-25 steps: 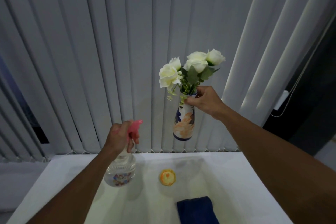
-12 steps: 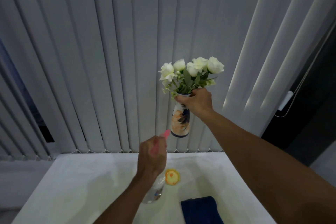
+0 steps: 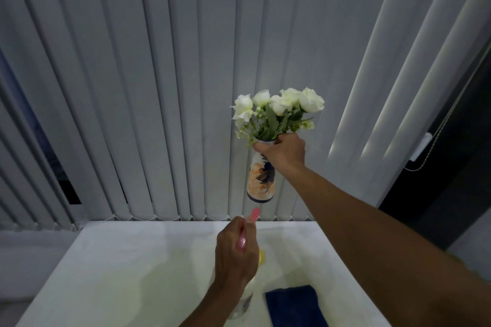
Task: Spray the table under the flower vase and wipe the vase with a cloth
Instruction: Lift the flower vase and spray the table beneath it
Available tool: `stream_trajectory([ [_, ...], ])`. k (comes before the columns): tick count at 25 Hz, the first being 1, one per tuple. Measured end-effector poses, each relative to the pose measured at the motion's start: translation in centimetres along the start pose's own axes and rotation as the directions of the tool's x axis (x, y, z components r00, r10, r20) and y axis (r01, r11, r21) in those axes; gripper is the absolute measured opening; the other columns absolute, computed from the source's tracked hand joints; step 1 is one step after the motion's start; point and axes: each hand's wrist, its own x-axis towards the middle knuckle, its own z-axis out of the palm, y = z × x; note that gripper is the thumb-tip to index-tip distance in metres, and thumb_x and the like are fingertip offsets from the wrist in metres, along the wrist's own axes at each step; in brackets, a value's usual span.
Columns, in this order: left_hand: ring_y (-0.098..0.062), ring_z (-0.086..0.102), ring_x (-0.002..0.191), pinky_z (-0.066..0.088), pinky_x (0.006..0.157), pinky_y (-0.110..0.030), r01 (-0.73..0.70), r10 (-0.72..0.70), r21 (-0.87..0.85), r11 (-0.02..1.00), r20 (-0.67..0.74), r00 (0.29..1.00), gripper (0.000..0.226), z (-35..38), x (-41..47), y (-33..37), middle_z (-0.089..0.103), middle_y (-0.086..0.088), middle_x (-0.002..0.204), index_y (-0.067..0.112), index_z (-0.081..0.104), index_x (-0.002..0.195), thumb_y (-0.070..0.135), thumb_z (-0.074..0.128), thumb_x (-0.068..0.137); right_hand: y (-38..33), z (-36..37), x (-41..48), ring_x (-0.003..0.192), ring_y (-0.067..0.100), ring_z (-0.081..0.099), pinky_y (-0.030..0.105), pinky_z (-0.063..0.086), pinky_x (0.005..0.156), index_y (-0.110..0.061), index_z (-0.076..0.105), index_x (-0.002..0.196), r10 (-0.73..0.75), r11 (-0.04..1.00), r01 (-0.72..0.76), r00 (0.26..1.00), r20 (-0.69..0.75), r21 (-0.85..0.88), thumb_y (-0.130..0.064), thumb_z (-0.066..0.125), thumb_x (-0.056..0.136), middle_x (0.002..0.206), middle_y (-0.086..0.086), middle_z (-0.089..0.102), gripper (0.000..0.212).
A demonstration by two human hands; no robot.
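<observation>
the right hand (image 3: 283, 152) is clenched around the neck of the painted flower vase (image 3: 261, 180), holding it upright in the air, long axis vertical, well clear of the white table (image 3: 127, 268); the left hand (image 3: 235, 255) is wrapped around the pink-triggered spray bottle (image 3: 243, 300), nozzle aimed forward at the tabletop directly beneath the vase, so the left hand is nearer the patch to be sprayed; the dark blue cloth (image 3: 295, 305) lies just right of the bottle, untouched.
</observation>
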Motion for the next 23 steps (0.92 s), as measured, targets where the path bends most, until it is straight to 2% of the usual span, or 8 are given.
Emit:
stream_trajectory([
  [3,-0.021,0.063,0.064,0.056,0.063,-0.036,0.063,-0.063,-0.058,0.996,-0.008,0.998,0.054,-0.9,0.5,-1.5,0.065,-0.007,0.066,0.015,0.063,0.074,0.06,0.046,0.099,1.1,0.1,0.0,0.085,0.019,0.072,0.035,0.062,0.075,-0.014,0.079,0.09,0.019,1.0,-0.019,1.0,0.012,0.001,-0.049,0.086,0.055,0.085,0.001,0.076,0.05],
  [7,-0.013,0.067,0.07,0.055,0.074,-0.026,0.026,-0.032,0.066,0.997,0.088,0.996,0.028,-2.4,1.3,-5.0,0.07,0.008,0.074,0.044,0.065,0.095,0.069,0.053,0.089,3.1,0.3,-0.7,0.081,0.015,0.068,0.026,0.053,0.069,-0.015,0.078,0.087,0.037,0.999,-0.037,0.998,0.047,0.0,-0.045,0.089,0.059,0.079,-0.002,0.073,0.042],
  [10,-0.019,0.067,0.082,0.045,0.089,-0.045,-0.027,-0.012,0.353,0.935,0.108,0.994,0.054,-2.7,2.1,-9.3,0.068,0.015,0.083,0.043,0.065,0.106,0.081,0.031,0.089,5.5,1.3,-1.5,0.081,0.014,0.068,0.024,0.047,0.065,-0.016,0.077,0.081,0.074,0.997,-0.072,0.993,0.087,-0.03,-0.043,0.09,0.059,0.075,-0.003,0.071,0.037],
  [12,-0.023,0.065,0.09,0.044,0.096,-0.051,0.015,-0.077,0.392,0.92,0.143,0.987,0.059,-2.9,2.6,-11.4,0.065,0.017,0.088,0.048,0.064,0.118,0.084,0.028,0.087,7.3,2.2,-2.1,0.083,0.014,0.07,0.023,0.046,0.064,-0.014,0.077,0.08,0.104,0.994,-0.099,0.988,0.11,-0.05,-0.042,0.091,0.058,0.074,-0.002,0.071,0.038],
  [14,-0.02,0.066,0.096,0.04,0.098,-0.048,0.08,-0.16,0.373,0.924,0.19,0.969,0.044,-3.2,2.9,-12.1,0.069,0.017,0.094,0.064,0.053,0.117,0.084,0.029,0.086,9.2,3.3,-2.7,0.086,0.015,0.071,0.023,0.046,0.064,-0.013,0.079,0.082,0.138,0.989,-0.129,0.981,0.135,-0.075,-0.04,0.092,0.058,0.075,-0.002,0.071,0.039],
  [17,-0.018,0.069,0.102,0.03,0.083,-0.038,0.07,-0.169,0.47,0.88,0.174,0.97,0.059,-3.7,2.7,-12.9,0.077,0.017,0.108,0.059,0.054,0.133,0.082,0.028,0.085,12.3,4.9,-4.0,0.087,0.014,0.07,0.023,0.046,0.066,-0.01,0.081,0.087,0.174,0.981,-0.156,0.969,0.175,-0.115,-0.037,0.093,0.059,0.082,0.002,0.076,0.041],
  [20,-0.021,0.073,0.106,0.043,0.088,-0.042,0.111,-0.195,0.432,0.895,0.154,0.969,0.065,-4.1,2.0,-14.5,0.078,0.018,0.116,0.059,0.05,0.137,0.087,0.029,0.082,15.2,6.6,-5.2,0.09,0.017,0.07,0.023,0.045,0.07,-0.009,0.08,0.095,0.195,0.975,-0.168,0.961,0.194,-0.147,-0.039,0.093,0.059,0.093,0.006,0.079,0.049],
  [23,-0.025,0.075,0.1,0.053,0.093,-0.051,0.162,-0.216,0.346,0.924,0.121,0.969,0.055,-4.5,1.2,-15.6,0.08,0.014,0.111,0.078,0.04,0.126,0.096,0.029,0.076,17.2,8.0,-5.9,0.083,0.016,0.069,0.021,0.044,0.065,-0.01,0.079,0.084,0.227,0.968,-0.195,0.95,0.217,-0.158,-0.038,0.094,0.059,0.081,0.003,0.075,0.041],
])
